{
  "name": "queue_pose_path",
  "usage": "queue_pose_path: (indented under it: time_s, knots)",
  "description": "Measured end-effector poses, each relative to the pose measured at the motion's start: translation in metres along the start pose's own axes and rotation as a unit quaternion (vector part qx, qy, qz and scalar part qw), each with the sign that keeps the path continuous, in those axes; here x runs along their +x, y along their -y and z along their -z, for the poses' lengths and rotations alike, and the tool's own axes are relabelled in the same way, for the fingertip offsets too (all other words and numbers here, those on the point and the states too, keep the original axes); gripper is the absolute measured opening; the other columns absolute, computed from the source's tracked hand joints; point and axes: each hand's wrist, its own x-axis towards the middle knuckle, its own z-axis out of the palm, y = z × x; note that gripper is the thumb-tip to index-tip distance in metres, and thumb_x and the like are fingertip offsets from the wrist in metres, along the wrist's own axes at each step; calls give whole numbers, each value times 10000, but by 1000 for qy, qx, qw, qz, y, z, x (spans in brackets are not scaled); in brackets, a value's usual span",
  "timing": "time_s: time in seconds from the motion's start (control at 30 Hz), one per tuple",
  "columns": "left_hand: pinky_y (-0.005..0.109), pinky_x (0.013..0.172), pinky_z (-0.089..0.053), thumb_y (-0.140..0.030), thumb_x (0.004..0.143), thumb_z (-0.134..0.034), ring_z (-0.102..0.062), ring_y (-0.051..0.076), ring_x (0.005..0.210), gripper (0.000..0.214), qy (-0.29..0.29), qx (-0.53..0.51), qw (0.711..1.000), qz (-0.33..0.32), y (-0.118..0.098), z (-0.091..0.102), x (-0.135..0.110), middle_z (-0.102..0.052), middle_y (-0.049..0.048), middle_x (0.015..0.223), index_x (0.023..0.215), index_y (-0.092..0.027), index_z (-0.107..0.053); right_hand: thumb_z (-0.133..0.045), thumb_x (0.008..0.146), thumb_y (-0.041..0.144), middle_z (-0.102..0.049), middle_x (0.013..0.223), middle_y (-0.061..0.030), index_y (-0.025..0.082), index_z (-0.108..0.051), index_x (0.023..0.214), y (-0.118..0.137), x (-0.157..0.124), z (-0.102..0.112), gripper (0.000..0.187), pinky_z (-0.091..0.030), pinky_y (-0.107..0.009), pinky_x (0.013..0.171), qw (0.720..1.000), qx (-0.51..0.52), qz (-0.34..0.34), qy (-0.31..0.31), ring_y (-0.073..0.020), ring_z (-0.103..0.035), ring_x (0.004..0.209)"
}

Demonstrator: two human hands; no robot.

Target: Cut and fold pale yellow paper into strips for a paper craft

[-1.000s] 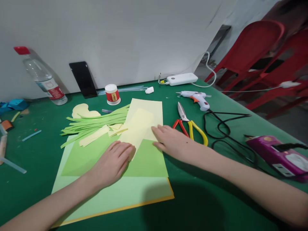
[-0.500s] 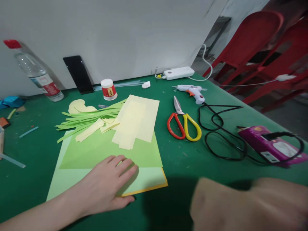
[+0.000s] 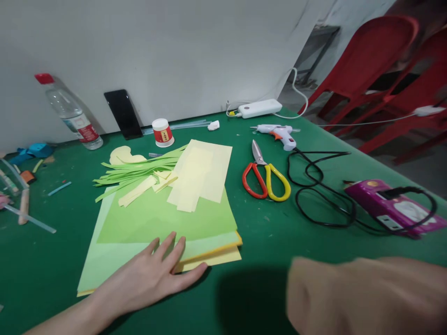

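My left hand [image 3: 153,274] lies with its fingers spread on the near edge of a stack of coloured paper sheets [image 3: 108,260], thumb over the edge. A bright green sheet [image 3: 139,228] is on top, with orange and pale yellow edges showing below. On it rest cream paper pieces [image 3: 195,172], thin green paper strips [image 3: 136,172] and small cream strips [image 3: 138,191]. My right hand [image 3: 349,293], close to the camera at the lower right, is smeared by motion; its fingers and anything in them cannot be made out.
Right of the paper lie scissors [image 3: 263,177] with red and yellow handles, a glue gun [image 3: 277,134] with a coiled black cord, and a purple power strip [image 3: 391,209]. Behind stand a plastic bottle [image 3: 75,116], a phone [image 3: 124,114] and a paper cup [image 3: 162,133].
My left hand has moved nearer to me and left, its fingers spread wider. A pale yellow sheet edge now shows below the orange one. My right hand has shifted slightly right.
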Motion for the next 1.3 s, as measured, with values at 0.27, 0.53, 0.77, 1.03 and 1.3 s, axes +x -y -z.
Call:
queue_pose_path:
  time_s: [0.27,0.53,0.77,1.03,1.3]
  knots:
    - [307,725,-533,-257,846,-409,-592,225,983,354,-1,-124,988,92,7,5,-1,-581,113,1171,1179,-150,-462,-481,816,215,-428,414,32,182,-431,516,-46,8,-29,306,-276,-232,431,991,77,-40,-99,-75,-366,420]
    - [323,765,-526,-143,820,-365,-588,236,1006,382,-6,-65,994,84,0,4,0,-589,141,1164,1187,-102,-462,-503,804,352,-618,752,-57,135,-596,890,-68,-12,-49,251,-366,-258,547,988,-137,-26,60,-140,-544,648]
    - [349,749,-534,-293,854,-398,-585,267,1013,357,-27,-60,996,67,0,0,3,-598,161,1141,1146,-111,-494,-372,846,145,-637,864,-107,126,-619,887,-75,-13,-50,252,-424,-253,572,987,-146,-58,-41,-149,-594,717]
    - [359,807,-514,-77,800,-369,-550,258,1070,419,11,-104,991,77,2,8,1,-554,151,1211,1212,-118,-436,-467,822,203,-633,751,-63,137,-608,806,-75,-14,-40,156,-400,-214,529,990,-116,-39,-70,-106,-560,621]
    - [377,846,-495,-20,733,-365,-500,280,1124,531,40,-99,989,98,-4,6,0,-504,157,1263,1258,-98,-394,-556,777,317,-568,546,7,164,-587,676,-76,-18,-31,185,-271,-253,469,993,-107,-45,15,-98,-452,472]
